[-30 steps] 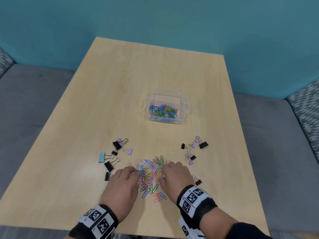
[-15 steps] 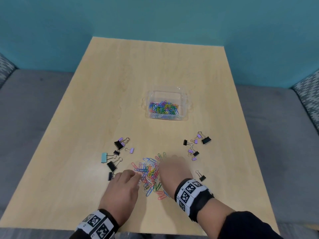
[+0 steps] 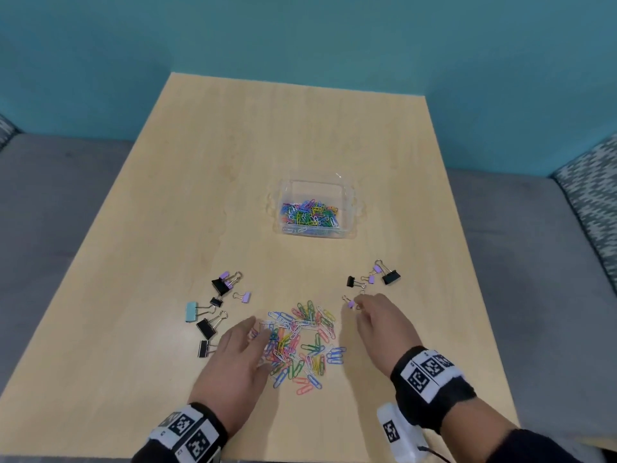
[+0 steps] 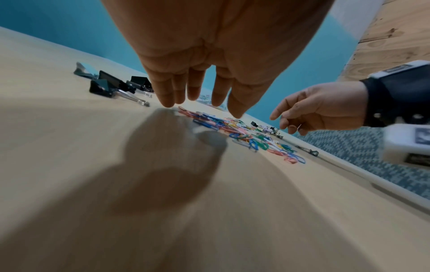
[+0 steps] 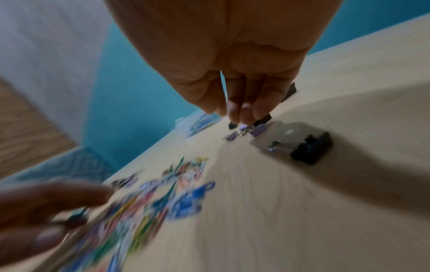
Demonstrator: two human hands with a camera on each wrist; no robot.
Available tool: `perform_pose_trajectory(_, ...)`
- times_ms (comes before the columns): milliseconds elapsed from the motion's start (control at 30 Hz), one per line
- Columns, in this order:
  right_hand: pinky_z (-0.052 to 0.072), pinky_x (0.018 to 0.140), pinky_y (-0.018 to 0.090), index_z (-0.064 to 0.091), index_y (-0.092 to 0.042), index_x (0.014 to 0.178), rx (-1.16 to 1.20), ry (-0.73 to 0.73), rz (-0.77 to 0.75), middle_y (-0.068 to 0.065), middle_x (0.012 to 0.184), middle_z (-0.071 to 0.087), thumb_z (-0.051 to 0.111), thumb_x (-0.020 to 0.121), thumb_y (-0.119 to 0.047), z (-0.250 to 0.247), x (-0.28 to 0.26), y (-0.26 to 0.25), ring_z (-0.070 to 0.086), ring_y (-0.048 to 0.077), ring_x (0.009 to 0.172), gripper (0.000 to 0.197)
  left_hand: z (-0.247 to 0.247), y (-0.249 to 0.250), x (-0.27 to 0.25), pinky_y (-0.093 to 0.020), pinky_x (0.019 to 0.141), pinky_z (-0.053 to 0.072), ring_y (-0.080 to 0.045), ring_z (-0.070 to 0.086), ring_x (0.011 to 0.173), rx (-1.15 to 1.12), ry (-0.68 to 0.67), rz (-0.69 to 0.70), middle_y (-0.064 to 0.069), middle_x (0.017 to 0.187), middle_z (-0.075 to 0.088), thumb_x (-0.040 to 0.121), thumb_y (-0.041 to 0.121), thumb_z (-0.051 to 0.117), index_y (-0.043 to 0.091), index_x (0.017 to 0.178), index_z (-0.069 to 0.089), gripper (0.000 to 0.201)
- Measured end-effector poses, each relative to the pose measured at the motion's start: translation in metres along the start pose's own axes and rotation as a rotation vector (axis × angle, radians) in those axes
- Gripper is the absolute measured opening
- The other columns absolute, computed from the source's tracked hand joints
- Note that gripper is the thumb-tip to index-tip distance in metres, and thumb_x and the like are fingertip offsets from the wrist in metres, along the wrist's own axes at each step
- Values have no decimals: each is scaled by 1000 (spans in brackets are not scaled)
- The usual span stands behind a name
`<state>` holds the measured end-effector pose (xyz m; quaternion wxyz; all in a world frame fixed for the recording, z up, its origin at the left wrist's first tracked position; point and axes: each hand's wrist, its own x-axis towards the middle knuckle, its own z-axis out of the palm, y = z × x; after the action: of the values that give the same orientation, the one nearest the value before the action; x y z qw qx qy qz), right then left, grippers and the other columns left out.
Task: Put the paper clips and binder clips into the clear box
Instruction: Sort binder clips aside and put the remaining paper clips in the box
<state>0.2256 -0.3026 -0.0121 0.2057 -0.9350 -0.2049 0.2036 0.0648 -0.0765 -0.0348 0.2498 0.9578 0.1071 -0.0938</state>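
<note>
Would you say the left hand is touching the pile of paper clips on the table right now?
Touching. In the head view the left hand lies with its fingers over the near-left edge of the paper clip pile; the left wrist view shows a fingertip down at the pile's edge.

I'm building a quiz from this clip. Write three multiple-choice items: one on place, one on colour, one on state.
1. Where does the clear box stand?
A. Beyond the loose paper clip pile
B. On the grey seat
C. Under the left hand

2. What colour is the lone pastel binder clip left of the pile?
A. Red
B. Light blue
C. Orange

3. What does the box hold?
A. Nothing
B. Binder clips only
C. Coloured paper clips

Answers: A, the box sits farther up the table; B, its body is pale blue; C, only paper clips show inside.
</note>
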Motion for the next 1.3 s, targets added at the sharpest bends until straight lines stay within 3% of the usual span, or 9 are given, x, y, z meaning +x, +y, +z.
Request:
perform_pose_trajectory(167,24,114,47,14,-16,149,-313,-188,-391,13,155,20,59,82,-24,40,-48,-5,12,33,145,81,12,6,0,-30,114,0,-13,-26,140,34,-139,74,8,150,-31,78,60,58,38,147,-12,100)
perform_pose_trajectory(300,2,118,40,-10,-21,150,-290,-224,-416,8,159,-13,53,92,-40,51,-27,-27,-20,25,144,88,22,12,12,-33,118,3,-20,-17,143,91,-89,118,1,156,-19,80,55,60,25,151,-1,98)
perform_pose_trajectory(400,7,118,40,0,-18,151,-305,-204,-392,9,160,-5,56,92,-34,53,-1,-41,-9,27,146,83,27,15,29,-31,116,3,-20,-12,144,112,-59,92,-2,156,-9,85,48,59,19,150,6,88)
perform_pose_trajectory(533,40,101,45,34,-9,138,-412,-174,-388,15,144,35,62,80,-13,50,10,-55,33,36,131,65,21,21,42,-43,94,49,-34,46,126,215,-53,83,-11,138,49,70,35,76,14,130,52,68)
perform_pose_trajectory(600,45,87,43,44,-6,127,-448,-159,-407,15,127,47,56,74,-5,46,9,-61,44,35,111,54,19,22,45,-39,79,53,-30,52,108,226,-18,97,-7,125,56,66,26,76,18,122,57,59)
perform_pose_trajectory(833,42,76,40,48,-6,112,-482,-209,-420,16,113,48,50,74,2,33,12,-69,43,34,101,39,11,22,55,-29,52,46,-20,45,70,311,-25,179,-1,81,52,42,-2,46,19,77,55,42)
perform_pose_trajectory(967,36,72,37,46,-8,114,-447,-247,-371,15,117,44,52,75,6,24,15,-71,41,33,105,42,7,21,61,-23,44,39,-15,44,62,330,-40,173,3,71,47,34,-5,58,23,69,54,45)
perform_pose_trajectory(1200,35,67,34,38,-19,90,-284,-280,-249,7,103,44,54,72,9,31,28,-63,42,24,90,37,0,24,71,-19,45,13,-11,25,54,227,-67,59,8,63,29,44,-8,68,26,61,34,50)
perform_pose_trajectory(1300,35,63,33,35,-19,83,-228,-275,-211,2,90,36,50,75,9,28,32,-64,35,22,81,33,-3,29,74,-20,43,14,-15,33,52,95,-51,-33,8,63,30,69,-4,61,22,61,37,36)
